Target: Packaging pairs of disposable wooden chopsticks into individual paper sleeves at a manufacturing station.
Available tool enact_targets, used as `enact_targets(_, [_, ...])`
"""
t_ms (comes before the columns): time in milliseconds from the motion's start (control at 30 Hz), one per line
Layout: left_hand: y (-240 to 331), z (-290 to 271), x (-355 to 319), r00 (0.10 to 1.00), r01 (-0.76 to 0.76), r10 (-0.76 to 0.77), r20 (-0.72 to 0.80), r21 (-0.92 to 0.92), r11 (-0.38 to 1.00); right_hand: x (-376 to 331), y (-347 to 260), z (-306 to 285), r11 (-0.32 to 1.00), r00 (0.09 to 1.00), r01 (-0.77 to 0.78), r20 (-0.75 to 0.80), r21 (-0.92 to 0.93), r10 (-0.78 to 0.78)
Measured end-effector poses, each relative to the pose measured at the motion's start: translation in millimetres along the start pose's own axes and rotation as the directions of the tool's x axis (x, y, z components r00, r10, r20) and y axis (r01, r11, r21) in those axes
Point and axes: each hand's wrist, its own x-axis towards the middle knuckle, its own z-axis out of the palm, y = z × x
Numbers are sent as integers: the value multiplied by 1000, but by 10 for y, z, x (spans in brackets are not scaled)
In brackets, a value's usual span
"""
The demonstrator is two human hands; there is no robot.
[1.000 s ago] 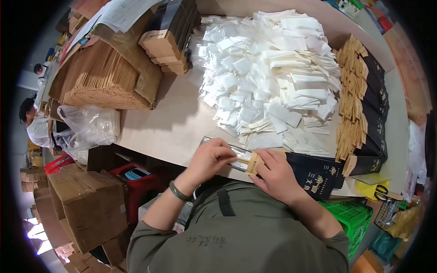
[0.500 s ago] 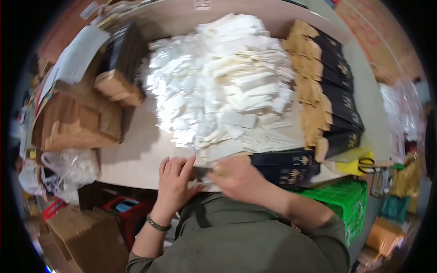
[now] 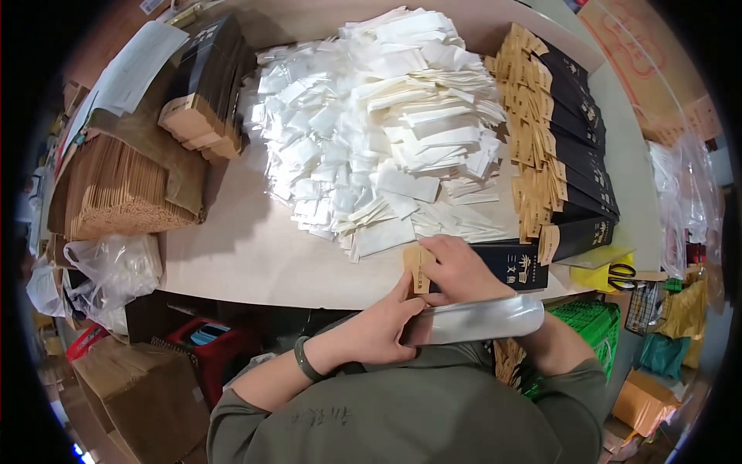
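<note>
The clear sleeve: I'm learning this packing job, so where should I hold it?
Pinch the sleeve at its left mouth, coming from the left as the left hand does. It lies flat along the table edge, and the right hand covers its middle.

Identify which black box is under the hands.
The lone black box lying crosswise at the table's front edge, under the right hand; the other black boxes are lined up along the right side.

A black carton [image 3: 495, 267] with a tan flap lies at the table's near edge, a clear sleeve [image 3: 471, 319] just below it. More black cartons [image 3: 576, 147] run in a row at right — another stack [image 3: 205, 85] at left. White packets [image 3: 379, 124] heap between. Brown boxes [image 3: 135, 387] below left.
</note>
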Motion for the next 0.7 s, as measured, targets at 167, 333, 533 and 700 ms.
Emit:
enact_targets(167, [-247, -315, -394, 795, 522, -469, -384, 42, 852, 40, -382, 31, 950, 946, -307, -126, -63, 297])
enact_targets(333, [-475, -352, -576, 791, 439, -114, -601, 427, 791, 250, -386, 207, 872, 871, -489, -75, -34, 485])
enact_targets(533, [-346, -556, -769, 875, 441, -237, -422, 492, 751, 423, -336, 268, 804, 812, -581, 24, 125, 583])
enact_targets(700, [-327, -771, -402, 978, 140, -16, -210, 591, 794, 659, -521, 346, 920, 939, -309, -73, 241, 335])
